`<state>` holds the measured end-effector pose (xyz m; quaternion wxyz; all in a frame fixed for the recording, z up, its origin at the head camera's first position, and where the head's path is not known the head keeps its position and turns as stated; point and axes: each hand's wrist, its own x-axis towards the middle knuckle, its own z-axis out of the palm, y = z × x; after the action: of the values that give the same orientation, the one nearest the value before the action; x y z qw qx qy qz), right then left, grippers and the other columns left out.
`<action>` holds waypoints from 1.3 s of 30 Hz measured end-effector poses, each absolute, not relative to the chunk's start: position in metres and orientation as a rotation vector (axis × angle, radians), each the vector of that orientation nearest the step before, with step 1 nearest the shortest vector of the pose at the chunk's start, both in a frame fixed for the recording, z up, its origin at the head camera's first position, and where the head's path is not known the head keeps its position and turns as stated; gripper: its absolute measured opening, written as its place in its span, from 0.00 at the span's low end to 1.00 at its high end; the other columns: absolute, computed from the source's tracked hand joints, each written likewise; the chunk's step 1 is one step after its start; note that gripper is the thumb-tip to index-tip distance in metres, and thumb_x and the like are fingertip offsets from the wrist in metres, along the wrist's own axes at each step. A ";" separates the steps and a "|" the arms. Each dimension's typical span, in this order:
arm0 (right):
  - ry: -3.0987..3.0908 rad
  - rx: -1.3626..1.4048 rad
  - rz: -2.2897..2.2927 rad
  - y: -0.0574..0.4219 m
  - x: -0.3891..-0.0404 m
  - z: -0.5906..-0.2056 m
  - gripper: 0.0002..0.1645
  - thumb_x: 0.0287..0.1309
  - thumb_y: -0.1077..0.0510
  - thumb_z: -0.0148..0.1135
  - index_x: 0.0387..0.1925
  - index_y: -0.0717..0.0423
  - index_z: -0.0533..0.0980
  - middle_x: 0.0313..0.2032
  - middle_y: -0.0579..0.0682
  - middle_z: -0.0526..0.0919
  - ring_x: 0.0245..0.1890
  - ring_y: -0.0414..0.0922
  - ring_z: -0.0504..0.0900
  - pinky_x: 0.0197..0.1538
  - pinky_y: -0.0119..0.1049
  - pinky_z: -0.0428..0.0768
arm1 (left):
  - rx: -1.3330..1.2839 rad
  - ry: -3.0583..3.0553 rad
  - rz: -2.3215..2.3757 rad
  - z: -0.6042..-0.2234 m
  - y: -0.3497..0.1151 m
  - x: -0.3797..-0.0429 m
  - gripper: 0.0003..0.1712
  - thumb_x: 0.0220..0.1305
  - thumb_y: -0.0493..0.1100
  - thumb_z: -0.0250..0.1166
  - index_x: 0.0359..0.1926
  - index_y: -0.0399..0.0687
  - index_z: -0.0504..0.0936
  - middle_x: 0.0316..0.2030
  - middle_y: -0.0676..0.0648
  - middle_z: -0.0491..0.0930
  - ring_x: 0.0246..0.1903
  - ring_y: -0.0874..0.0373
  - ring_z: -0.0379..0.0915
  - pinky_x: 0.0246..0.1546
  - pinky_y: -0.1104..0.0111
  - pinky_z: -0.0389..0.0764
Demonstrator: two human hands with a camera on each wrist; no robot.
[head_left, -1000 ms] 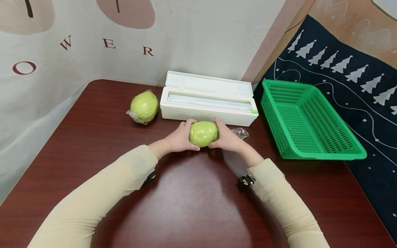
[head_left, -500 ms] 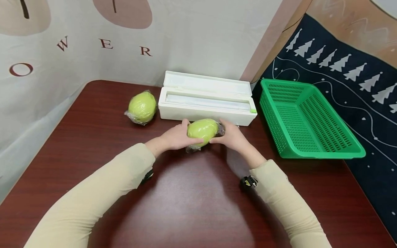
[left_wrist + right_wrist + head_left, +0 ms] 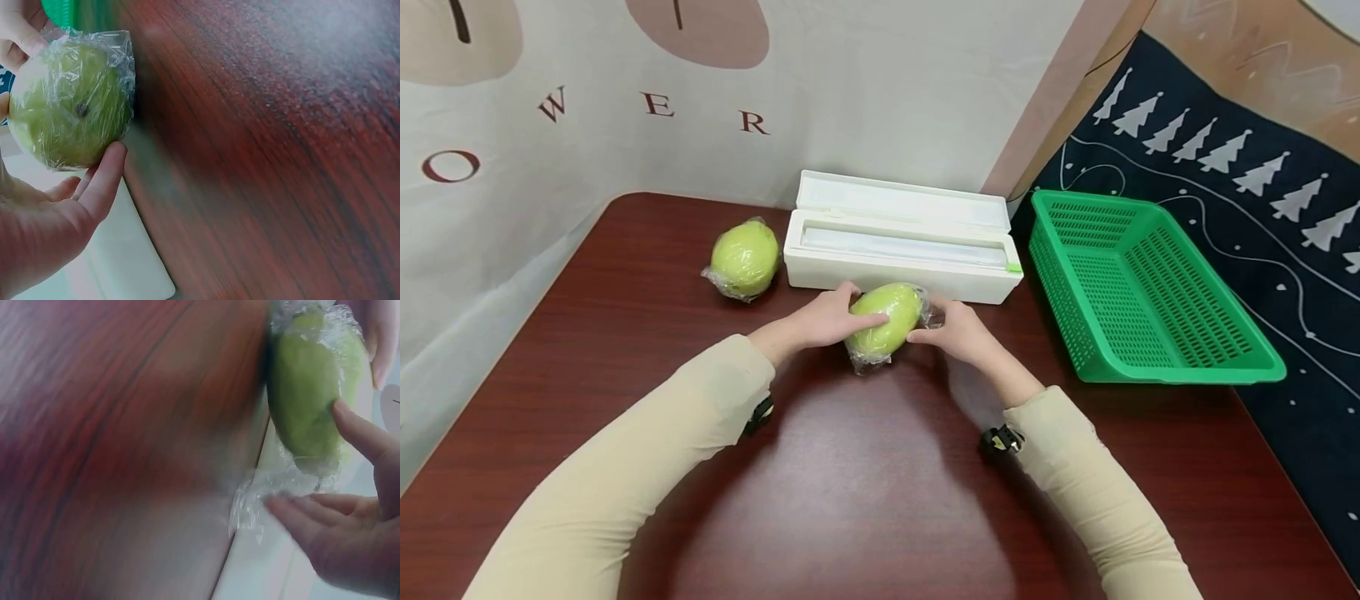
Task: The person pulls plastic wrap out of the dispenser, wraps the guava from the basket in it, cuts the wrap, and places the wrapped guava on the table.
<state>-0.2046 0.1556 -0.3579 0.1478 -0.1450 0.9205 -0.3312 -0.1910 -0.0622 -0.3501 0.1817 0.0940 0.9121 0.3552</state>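
A green oval fruit (image 3: 883,321) wrapped in cling film is tilted between both hands, over the table in front of the white box. My left hand (image 3: 820,321) grips it from the left, thumb across its near side. In the left wrist view, the fruit (image 3: 75,106) shows a dark spot at its end, with bunched film around it. My right hand (image 3: 958,329) is at its right end. In the right wrist view, the right thumb touches the fruit (image 3: 306,387), and spread, fairly straight fingers touch loose cling film (image 3: 250,503).
A second wrapped green fruit (image 3: 745,258) sits at the back left of the brown table (image 3: 842,500). Behind the hands stands a white cling film box (image 3: 895,275), lid up, with a roll inside. At the right is a green plastic basket (image 3: 1157,375).
The fruit has turned from lying sideways to slanting, its right end now farther back and its wrapped near end exposed. The right hand has shifted slightly right and its fingers now reach loose film.
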 end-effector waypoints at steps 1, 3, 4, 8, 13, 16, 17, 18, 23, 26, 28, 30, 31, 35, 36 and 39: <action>2.620 -0.421 -0.988 0.155 -0.205 -0.358 0.38 0.50 0.53 0.68 0.62 0.61 0.67 0.55 0.60 0.77 0.57 0.53 0.75 0.59 0.46 0.72 | 0.274 2.573 0.994 -0.350 -0.062 -0.191 0.40 0.61 0.63 0.56 0.60 0.35 0.63 0.55 0.35 0.72 0.57 0.46 0.68 0.58 0.56 0.70; 2.558 -0.417 -1.064 0.154 -0.204 -0.358 0.36 0.51 0.56 0.66 0.62 0.61 0.67 0.56 0.60 0.77 0.58 0.52 0.74 0.60 0.45 0.71 | 0.289 2.573 0.971 -0.349 -0.062 -0.191 0.41 0.61 0.63 0.54 0.62 0.35 0.63 0.57 0.36 0.72 0.59 0.46 0.68 0.59 0.56 0.69; 2.531 -0.408 -1.096 0.153 -0.204 -0.357 0.37 0.51 0.58 0.65 0.63 0.61 0.66 0.57 0.60 0.75 0.59 0.52 0.72 0.62 0.46 0.69 | 0.295 2.570 0.968 -0.349 -0.062 -0.191 0.40 0.61 0.63 0.54 0.61 0.36 0.64 0.57 0.36 0.73 0.58 0.46 0.68 0.59 0.56 0.69; 2.460 -0.335 -1.203 0.148 -0.201 -0.358 0.41 0.50 0.61 0.63 0.67 0.59 0.61 0.63 0.60 0.69 0.65 0.52 0.64 0.68 0.46 0.60 | 0.286 2.545 0.993 -0.348 -0.063 -0.190 0.38 0.62 0.63 0.53 0.60 0.37 0.66 0.54 0.38 0.75 0.56 0.47 0.70 0.57 0.57 0.70; 2.475 -0.145 -1.202 0.142 -0.197 -0.356 0.46 0.47 0.60 0.62 0.69 0.54 0.58 0.67 0.62 0.60 0.69 0.56 0.54 0.69 0.52 0.55 | 0.267 2.531 1.013 -0.349 -0.063 -0.189 0.38 0.62 0.63 0.53 0.59 0.36 0.66 0.53 0.38 0.75 0.54 0.48 0.70 0.55 0.57 0.71; 2.455 -0.110 -1.226 0.139 -0.195 -0.356 0.47 0.47 0.60 0.61 0.70 0.53 0.55 0.66 0.61 0.61 0.67 0.54 0.57 0.68 0.50 0.58 | 0.260 2.545 1.000 -0.349 -0.061 -0.189 0.38 0.61 0.63 0.53 0.58 0.35 0.66 0.52 0.38 0.75 0.53 0.48 0.71 0.54 0.58 0.72; 2.428 -0.122 -1.264 0.138 -0.195 -0.356 0.47 0.47 0.61 0.60 0.70 0.54 0.55 0.64 0.60 0.64 0.64 0.53 0.61 0.67 0.48 0.60 | 0.254 2.547 1.000 -0.349 -0.060 -0.189 0.38 0.61 0.63 0.54 0.58 0.35 0.66 0.51 0.38 0.75 0.52 0.48 0.71 0.54 0.58 0.72; 2.389 -0.137 -1.317 0.137 -0.194 -0.357 0.46 0.47 0.63 0.59 0.70 0.55 0.55 0.63 0.60 0.67 0.61 0.51 0.65 0.65 0.45 0.63 | 0.248 2.548 1.001 -0.350 -0.059 -0.189 0.38 0.61 0.64 0.54 0.57 0.35 0.66 0.50 0.38 0.75 0.51 0.49 0.71 0.53 0.59 0.72; 2.095 -0.089 -1.697 0.132 -0.192 -0.358 0.34 0.51 0.68 0.49 0.63 0.67 0.60 0.51 0.57 0.73 0.45 0.41 0.73 0.54 0.34 0.73 | 0.213 2.521 1.037 -0.351 -0.055 -0.191 0.38 0.60 0.64 0.56 0.53 0.34 0.65 0.46 0.38 0.74 0.44 0.51 0.71 0.45 0.64 0.74; 1.923 0.047 -1.902 0.131 -0.192 -0.357 0.24 0.58 0.67 0.43 0.56 0.72 0.64 0.43 0.51 0.74 0.41 0.38 0.74 0.55 0.33 0.73 | 0.188 2.482 1.083 -0.352 -0.055 -0.190 0.38 0.61 0.63 0.55 0.53 0.32 0.64 0.45 0.37 0.74 0.39 0.51 0.73 0.38 0.66 0.76; 1.877 0.129 -1.966 0.131 -0.193 -0.357 0.22 0.64 0.66 0.40 0.56 0.74 0.65 0.41 0.51 0.74 0.42 0.39 0.75 0.59 0.37 0.72 | 0.174 2.443 1.124 -0.352 -0.056 -0.189 0.37 0.62 0.62 0.55 0.54 0.31 0.63 0.46 0.36 0.73 0.38 0.51 0.74 0.36 0.66 0.79; 1.947 0.190 -1.940 0.131 -0.195 -0.357 0.22 0.67 0.63 0.39 0.57 0.74 0.66 0.44 0.54 0.75 0.45 0.42 0.75 0.61 0.39 0.71 | 0.172 2.397 1.165 -0.352 -0.057 -0.188 0.36 0.64 0.60 0.53 0.54 0.30 0.62 0.47 0.35 0.72 0.38 0.51 0.75 0.35 0.65 0.81; 2.011 0.205 -1.895 0.131 -0.196 -0.358 0.23 0.68 0.62 0.39 0.59 0.73 0.66 0.47 0.55 0.75 0.46 0.42 0.74 0.61 0.39 0.71 | 0.170 2.377 1.182 -0.352 -0.057 -0.187 0.36 0.64 0.60 0.53 0.54 0.30 0.62 0.47 0.35 0.71 0.38 0.51 0.74 0.35 0.65 0.81; 2.208 0.217 -1.747 0.130 -0.198 -0.361 0.23 0.68 0.59 0.45 0.59 0.68 0.68 0.54 0.58 0.74 0.44 0.40 0.74 0.56 0.36 0.73 | 0.176 2.332 1.219 -0.351 -0.057 -0.186 0.36 0.65 0.59 0.52 0.55 0.29 0.61 0.48 0.34 0.69 0.40 0.50 0.74 0.36 0.64 0.82; 2.203 0.221 -1.748 0.129 -0.198 -0.361 0.23 0.68 0.59 0.45 0.59 0.67 0.67 0.53 0.58 0.73 0.42 0.39 0.73 0.56 0.36 0.73 | 0.173 2.326 1.226 -0.351 -0.056 -0.186 0.36 0.65 0.59 0.51 0.55 0.29 0.61 0.49 0.34 0.69 0.40 0.50 0.74 0.36 0.64 0.82; 2.096 0.209 -1.814 0.126 -0.198 -0.361 0.24 0.69 0.60 0.42 0.62 0.68 0.62 0.55 0.61 0.71 0.41 0.41 0.75 0.60 0.40 0.73 | 0.162 2.325 1.239 -0.350 -0.056 -0.185 0.36 0.66 0.59 0.51 0.56 0.29 0.61 0.49 0.34 0.69 0.42 0.49 0.74 0.36 0.64 0.83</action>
<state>-0.1976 0.1264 -0.3606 0.1798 0.0740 0.7417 -0.6419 -0.1852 -0.0557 -0.3504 0.2484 0.0596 0.8532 0.4548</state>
